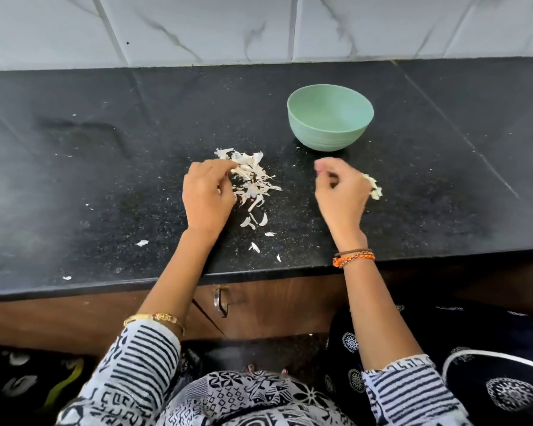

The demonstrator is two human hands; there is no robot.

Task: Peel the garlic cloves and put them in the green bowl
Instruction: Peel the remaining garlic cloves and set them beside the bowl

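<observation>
head view: papery garlic skins (pixel 249 181), round green bowl (pixel 330 117)

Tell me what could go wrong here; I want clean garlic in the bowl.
The right hand sits below the green bowl with peel scraps beside it, which could fall in. The left hand is in the peel pile and may scatter it toward the counter edge.
</observation>
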